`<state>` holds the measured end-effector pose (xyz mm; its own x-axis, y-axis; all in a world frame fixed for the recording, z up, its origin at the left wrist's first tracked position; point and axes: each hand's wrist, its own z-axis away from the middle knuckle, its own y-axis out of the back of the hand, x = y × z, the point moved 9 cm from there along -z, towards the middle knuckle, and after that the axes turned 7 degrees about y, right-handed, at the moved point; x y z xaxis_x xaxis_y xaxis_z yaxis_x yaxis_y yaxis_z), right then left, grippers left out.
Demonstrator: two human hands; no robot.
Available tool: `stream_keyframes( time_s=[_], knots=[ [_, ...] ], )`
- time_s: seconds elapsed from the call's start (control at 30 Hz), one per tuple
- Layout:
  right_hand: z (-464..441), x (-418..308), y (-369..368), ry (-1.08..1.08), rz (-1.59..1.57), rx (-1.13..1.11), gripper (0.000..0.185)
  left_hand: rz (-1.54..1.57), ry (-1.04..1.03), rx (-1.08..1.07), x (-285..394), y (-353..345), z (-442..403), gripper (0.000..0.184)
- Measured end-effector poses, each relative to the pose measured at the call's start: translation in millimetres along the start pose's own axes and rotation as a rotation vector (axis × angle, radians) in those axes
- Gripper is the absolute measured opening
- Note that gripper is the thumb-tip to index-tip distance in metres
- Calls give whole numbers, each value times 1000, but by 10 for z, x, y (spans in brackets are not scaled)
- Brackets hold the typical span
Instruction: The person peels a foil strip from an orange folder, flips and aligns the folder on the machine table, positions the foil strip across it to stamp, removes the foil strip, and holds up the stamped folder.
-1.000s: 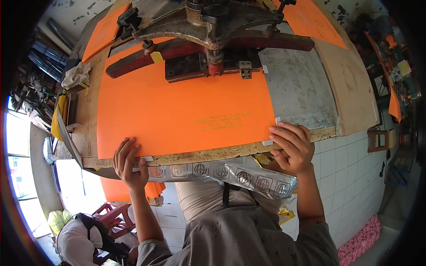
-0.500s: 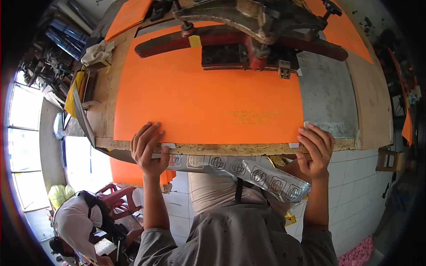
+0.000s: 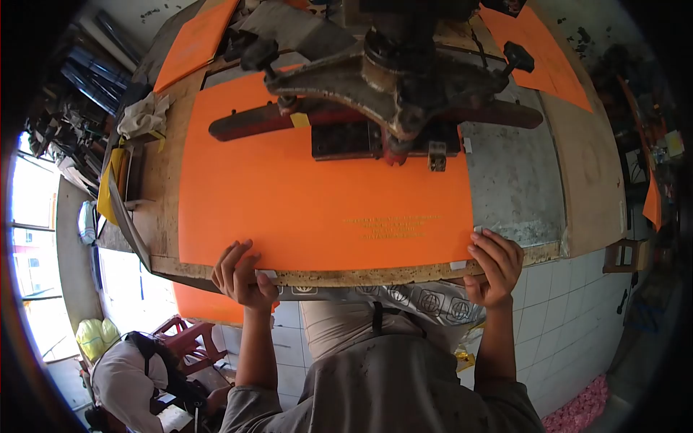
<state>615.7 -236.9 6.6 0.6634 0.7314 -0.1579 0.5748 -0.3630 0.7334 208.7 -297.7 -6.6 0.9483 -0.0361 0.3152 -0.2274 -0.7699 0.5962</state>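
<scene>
A large orange sheet (image 3: 274, 195) lies flat on the worktop, with small lines of gold lettering (image 3: 393, 226) near its front right. My left hand (image 3: 243, 278) is at the sheet's front left corner, fingers bent and fingertips on the orange surface, thumb apart near a white tab (image 3: 267, 274). At the front right corner rests my right hand (image 3: 497, 265), its fingers spread against the sheet's edge beside another white tab (image 3: 458, 265). Over the back part of the sheet hangs a dark metal press head (image 3: 393, 94) with a red crossbar (image 3: 249, 123), hiding some of the sheet.
A grey metal plate (image 3: 512, 173) shows right of the sheet. More orange sheets lie at the back left (image 3: 191, 43) and back right (image 3: 538, 54). Silver printed foil (image 3: 404, 296) hangs below the front edge. Another person (image 3: 130, 382) bends over at lower left.
The view has shifted, so the press, sheet and hands sit lower in the picture. My left fingers look more bent. Both hands stay at the sheet's front corners.
</scene>
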Motion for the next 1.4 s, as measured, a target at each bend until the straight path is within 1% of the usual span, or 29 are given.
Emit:
stream_keyframes(
  time_s=[0.17,0.4,0.7,0.8,0.9,1.0,1.3,1.4],
  knots=[
    [-20,4,-13,-9,29,-38,42,-29,-9,-16,-8,-40,28,41],
    [-16,19,-46,-39,55,-78,41,-16,-2,17,-12,-45,38,40],
    [49,38,-78,-31,49,-97,49,-19,3,9,-16,-35,51,43],
    [28,47,-74,-49,65,-92,47,-43,-33,-34,-8,-44,68,40],
    [15,47,-72,-51,60,-95,49,-45,-39,-30,-3,-46,67,41],
    [18,52,-76,-50,62,-100,51,-21,7,17,-30,-33,68,43],
    [7,54,-80,-66,56,-108,55,-58,-38,-48,-2,-43,76,42],
    [44,57,-89,-51,37,-110,55,-16,5,12,-42,-31,84,43]
  ],
)
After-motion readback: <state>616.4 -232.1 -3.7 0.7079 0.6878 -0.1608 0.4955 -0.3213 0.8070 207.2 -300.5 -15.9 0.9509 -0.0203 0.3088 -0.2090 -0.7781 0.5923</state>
